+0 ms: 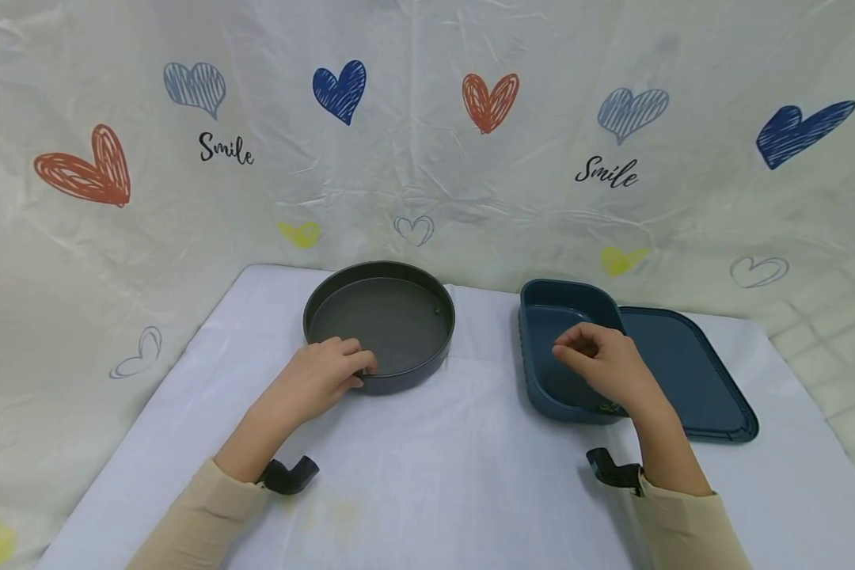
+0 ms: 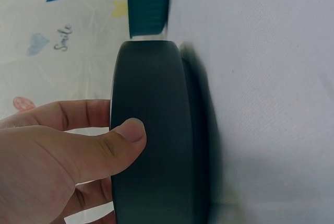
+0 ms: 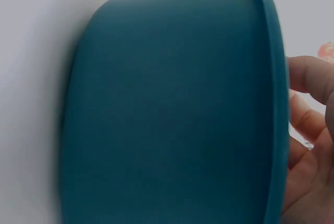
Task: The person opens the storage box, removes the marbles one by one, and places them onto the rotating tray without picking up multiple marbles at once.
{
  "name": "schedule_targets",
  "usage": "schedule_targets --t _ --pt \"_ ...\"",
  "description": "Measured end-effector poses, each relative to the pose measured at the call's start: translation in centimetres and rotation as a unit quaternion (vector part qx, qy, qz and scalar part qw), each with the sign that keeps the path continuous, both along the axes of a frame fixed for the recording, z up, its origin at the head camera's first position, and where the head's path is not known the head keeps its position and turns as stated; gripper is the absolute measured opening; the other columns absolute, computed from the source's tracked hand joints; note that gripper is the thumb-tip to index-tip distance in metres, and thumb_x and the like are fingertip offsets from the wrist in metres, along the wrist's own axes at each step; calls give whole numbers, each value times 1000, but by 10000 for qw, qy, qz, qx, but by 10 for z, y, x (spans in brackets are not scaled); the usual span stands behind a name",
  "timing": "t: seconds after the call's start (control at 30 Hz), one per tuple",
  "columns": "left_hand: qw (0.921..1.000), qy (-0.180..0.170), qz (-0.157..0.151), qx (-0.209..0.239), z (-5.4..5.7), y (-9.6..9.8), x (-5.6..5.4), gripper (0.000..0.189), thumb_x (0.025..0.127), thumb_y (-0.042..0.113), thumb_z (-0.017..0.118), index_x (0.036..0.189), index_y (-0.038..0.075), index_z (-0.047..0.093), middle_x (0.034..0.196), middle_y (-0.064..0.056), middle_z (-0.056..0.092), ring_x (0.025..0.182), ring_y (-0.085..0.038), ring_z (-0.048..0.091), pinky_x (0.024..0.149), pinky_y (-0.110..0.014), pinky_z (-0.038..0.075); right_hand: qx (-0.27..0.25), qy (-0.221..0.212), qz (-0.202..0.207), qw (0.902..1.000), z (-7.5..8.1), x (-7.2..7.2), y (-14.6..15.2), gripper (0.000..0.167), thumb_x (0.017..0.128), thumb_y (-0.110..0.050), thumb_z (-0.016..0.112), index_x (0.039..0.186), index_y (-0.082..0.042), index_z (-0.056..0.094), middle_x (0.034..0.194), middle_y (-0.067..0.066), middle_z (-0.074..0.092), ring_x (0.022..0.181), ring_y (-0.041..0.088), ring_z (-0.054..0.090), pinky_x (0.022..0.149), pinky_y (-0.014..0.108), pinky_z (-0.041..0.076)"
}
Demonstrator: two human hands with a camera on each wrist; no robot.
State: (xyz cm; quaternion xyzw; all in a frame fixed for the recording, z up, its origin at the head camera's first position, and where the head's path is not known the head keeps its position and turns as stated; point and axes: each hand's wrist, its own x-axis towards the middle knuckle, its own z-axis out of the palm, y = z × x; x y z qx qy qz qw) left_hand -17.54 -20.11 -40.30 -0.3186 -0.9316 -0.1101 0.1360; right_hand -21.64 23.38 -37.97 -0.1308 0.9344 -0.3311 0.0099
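My left hand (image 1: pixel 328 374) grips the near-left rim of a round dark pan (image 1: pixel 399 317). In the left wrist view its thumb presses the outer wall of the pan (image 2: pixel 156 88), with the other fingers on the inner side. A tiny glinting thing (image 1: pixel 438 311) lies inside the pan at the right. Above a deep blue rectangular container (image 1: pixel 541 348) is my right hand (image 1: pixel 606 362), its fingers curled. The right wrist view shows a small clear shiny thing (image 3: pixel 308 144) among those fingers, mostly hidden. Small greenish things (image 1: pixel 609 407) lie in the container's near-right corner, partly behind the wrist.
A flat blue lid (image 1: pixel 691 372) lies right of the container, close against it. White cloth (image 1: pixel 456 475) covers the table. Behind it hangs a pale curtain (image 1: pixel 413 174) printed with hearts. Each wrist carries a black camera mount (image 1: pixel 288 475).
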Motion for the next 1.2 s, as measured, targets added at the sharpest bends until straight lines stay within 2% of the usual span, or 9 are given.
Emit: schedule_targets --t 0.23,0.5,0.9,1.0,1.2 --pt "10000 19 -19 34 0 2 -1 30 79 10 85 98 26 69 89 10 61 79 -18 60 64 -31 50 -1027 -83 332 9941 4 3 -8 24 98 -34 65 107 -11 67 97 12 66 80 22 63 72 33 57" --pt "9999 20 69 -80 0 3 -2 29 80 13 84 99 28 68 89 11 60 80 -16 59 64 -31 49 -1683 -292 640 9832 12 4 -31 26 98 -28 66 108 -4 67 97 12 66 80 23 64 73 32 57" --pt "9999 29 99 -93 0 3 0 29 80 11 84 99 27 68 89 9 61 79 -18 60 63 -31 50 -2540 -810 1185 9565 15 -4 -92 20 96 -21 69 107 -4 67 92 14 64 79 26 63 76 34 58" --pt "9999 10 104 -114 0 3 1 29 80 11 84 99 26 68 89 9 60 79 -17 59 63 -30 49 -2731 -955 1299 9484 16 -7 -111 18 95 -20 70 106 -6 67 93 16 64 80 26 63 77 35 58" --pt "9999 49 53 -87 0 3 1 29 80 11 84 98 26 68 89 9 61 78 -18 60 63 -31 50 -3210 -1015 1561 9286 20 -15 -144 20 96 -16 67 109 -1 65 95 15 64 83 25 62 79 39 57"
